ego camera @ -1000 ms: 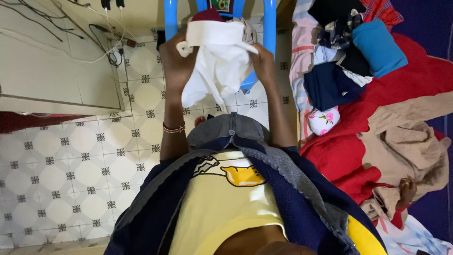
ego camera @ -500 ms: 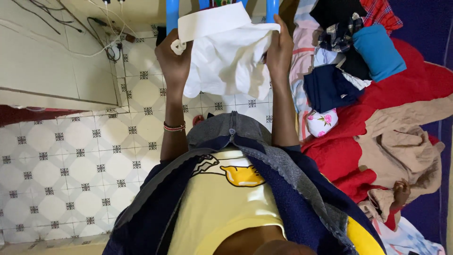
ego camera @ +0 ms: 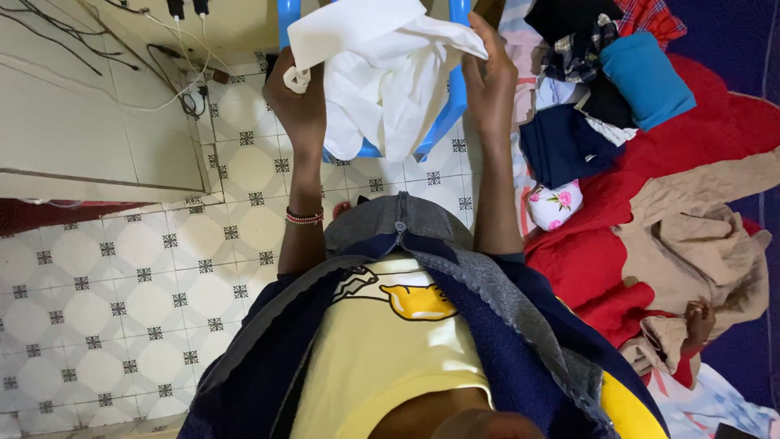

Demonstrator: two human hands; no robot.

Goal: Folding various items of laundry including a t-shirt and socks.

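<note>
Both hands point(ego camera: 301, 110) hold white garment point(ego camera: 390, 81), prob. shirt.

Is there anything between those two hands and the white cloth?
Nothing visible does. The left hand and the right hand each hold an edge of the white cloth directly, raised in front of the blue chair, which sits behind it.

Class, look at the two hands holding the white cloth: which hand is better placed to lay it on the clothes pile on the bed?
Probably the right hand. It grips the white fabric garment at the edge nearest the heap of folded clothes on the red bedspread. The left hand holds the far side, over the patterned tile floor.
</note>
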